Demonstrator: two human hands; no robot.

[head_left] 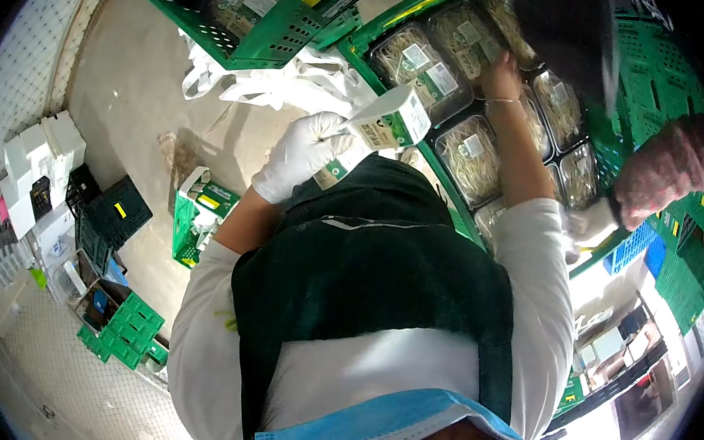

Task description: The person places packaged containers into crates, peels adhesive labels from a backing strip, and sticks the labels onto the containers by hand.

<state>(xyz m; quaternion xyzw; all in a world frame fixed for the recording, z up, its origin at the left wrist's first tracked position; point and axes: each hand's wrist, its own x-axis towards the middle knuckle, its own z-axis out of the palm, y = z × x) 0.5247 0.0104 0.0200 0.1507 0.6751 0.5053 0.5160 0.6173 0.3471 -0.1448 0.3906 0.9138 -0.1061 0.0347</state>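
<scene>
My left hand, in a white glove, is closed around a bent strip of green-and-white printed labels in front of my apron. My bare right hand reaches over a green crate of film-covered black trays. Its fingers look stretched out on the upper middle tray, beside a small pale label; part of the fingers is hidden. Pale thin strands, like bean sprouts, fill the trays. Beside my forearm lies another labelled tray. Printed labels cover part of the upper left tray.
At right, another person's gloved hand and patterned sleeve are near the crate. A second green crate with trays stands at upper left. White bags lie below it. A small green crate sits on the floor.
</scene>
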